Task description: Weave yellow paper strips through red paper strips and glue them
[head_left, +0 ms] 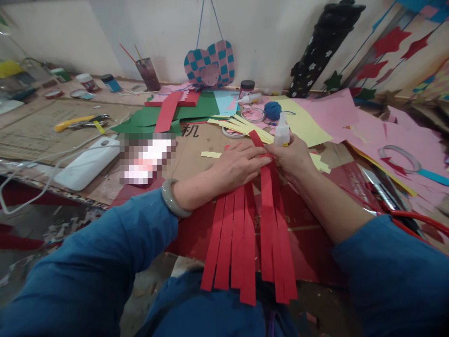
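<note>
My left hand (236, 164) lies flat across the top of several long red paper strips (238, 243), which hang toward me over the table edge. A pale bangle (171, 199) circles that wrist. My right hand (289, 157) grips a small white glue bottle (282, 131) upright, its fingertips close to my left fingertips and over the red strips. Just beyond my hands, several yellow paper strips (242, 128) fan out, their ends partly hidden by the bottle.
Pink, green and yellow paper sheets (351, 121) cover the far table, with a blue yarn ball (272, 111) among them. Red-handled scissors (393, 208) lie at right. Yellow-handled pliers (80, 122) and a white power bank (87, 161) lie at left.
</note>
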A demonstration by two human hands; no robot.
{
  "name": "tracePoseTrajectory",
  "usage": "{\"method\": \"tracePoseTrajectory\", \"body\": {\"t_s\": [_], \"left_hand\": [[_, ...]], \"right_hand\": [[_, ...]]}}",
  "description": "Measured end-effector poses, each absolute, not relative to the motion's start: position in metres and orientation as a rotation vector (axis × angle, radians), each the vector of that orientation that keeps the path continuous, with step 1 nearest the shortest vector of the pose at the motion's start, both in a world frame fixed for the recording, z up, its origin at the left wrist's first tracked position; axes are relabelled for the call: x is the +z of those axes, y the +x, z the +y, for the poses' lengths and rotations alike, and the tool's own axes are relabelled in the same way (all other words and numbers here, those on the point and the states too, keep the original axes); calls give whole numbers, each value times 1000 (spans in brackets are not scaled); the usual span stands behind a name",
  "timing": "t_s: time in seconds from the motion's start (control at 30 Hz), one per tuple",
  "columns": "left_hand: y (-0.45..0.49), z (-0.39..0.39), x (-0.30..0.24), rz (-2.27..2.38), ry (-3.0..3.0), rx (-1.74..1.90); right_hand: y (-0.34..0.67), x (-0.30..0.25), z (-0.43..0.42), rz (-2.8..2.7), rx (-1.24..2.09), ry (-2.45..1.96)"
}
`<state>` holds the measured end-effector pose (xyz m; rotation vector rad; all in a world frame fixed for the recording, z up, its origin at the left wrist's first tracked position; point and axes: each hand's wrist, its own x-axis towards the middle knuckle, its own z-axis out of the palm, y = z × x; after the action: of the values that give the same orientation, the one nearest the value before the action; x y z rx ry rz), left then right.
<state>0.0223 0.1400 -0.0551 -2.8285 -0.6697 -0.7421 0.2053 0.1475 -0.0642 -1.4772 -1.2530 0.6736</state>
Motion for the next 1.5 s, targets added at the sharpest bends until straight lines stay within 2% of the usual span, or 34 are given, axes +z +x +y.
{"method": "tracePoseTrajectory", "body": {"t_s": [0.67, 1.07, 1.5], "left_hand": [[23, 138, -49, -819, -2927, -536], [24, 135, -48, -857, -2911, -429], [25, 129, -39, -826, -2960, -304]], "right_hand": [[219, -40, 142, -1552, 641, -1609], [215, -43, 140, -1730, 779, -1630], [217, -50, 143, -1786, 764, -1631]]}}
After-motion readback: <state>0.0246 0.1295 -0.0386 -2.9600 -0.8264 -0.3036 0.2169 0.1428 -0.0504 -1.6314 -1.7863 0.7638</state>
